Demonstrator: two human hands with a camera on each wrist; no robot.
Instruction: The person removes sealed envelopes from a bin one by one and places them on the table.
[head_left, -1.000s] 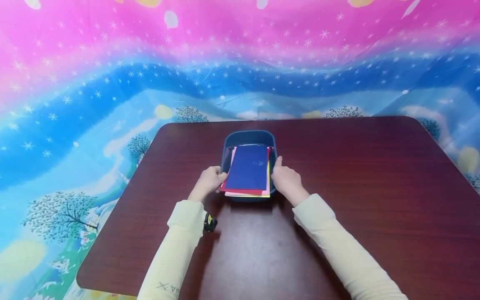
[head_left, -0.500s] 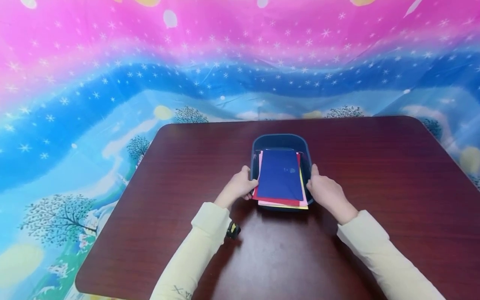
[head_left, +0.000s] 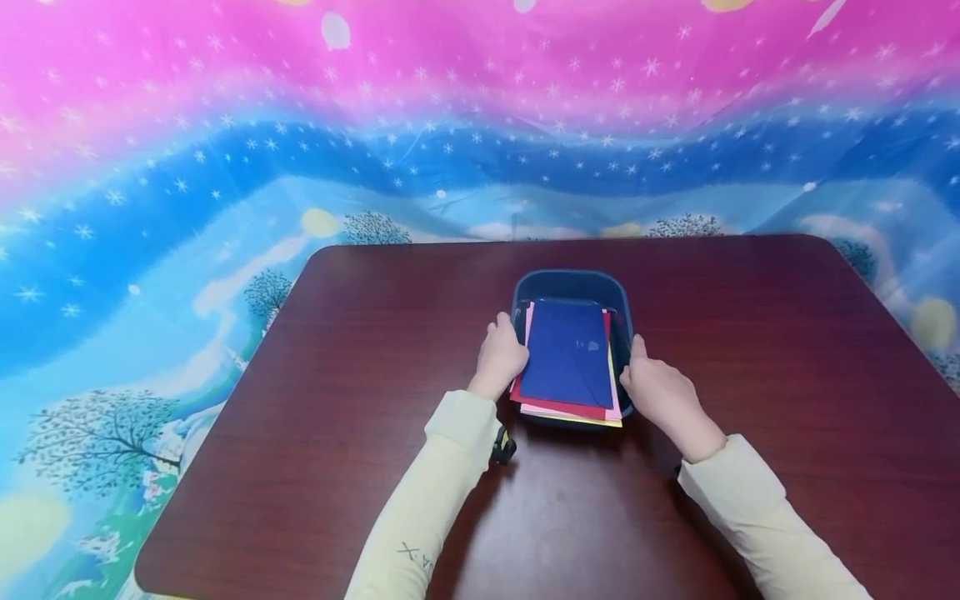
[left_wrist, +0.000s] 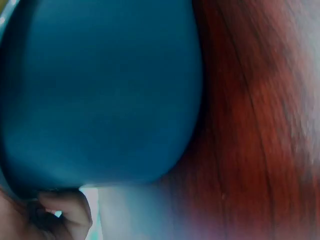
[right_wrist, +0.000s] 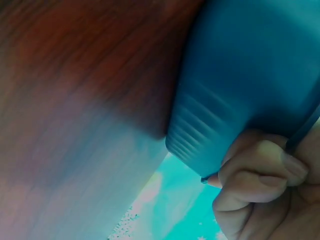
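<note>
A dark blue-grey plastic basket is at the middle of the table. A stack of coloured sheets, with a dark blue sheet on top, lies in it. Red, pink and yellow edges show below, over the near rim. My left hand grips the basket's left rim; in the left wrist view its curled fingers sit beside the basket's wall. On the opposite side my right hand holds the right rim, with fingers curled under it in the right wrist view.
The dark red-brown wooden table extends on both sides of the basket. A pink and blue patterned cloth hangs behind it. A small black device is at my left wrist.
The basket and sheets have moved to the right and slightly nearer, both hands going with them. Most of that shift came in the first half second. My left hand has turned a little.
</note>
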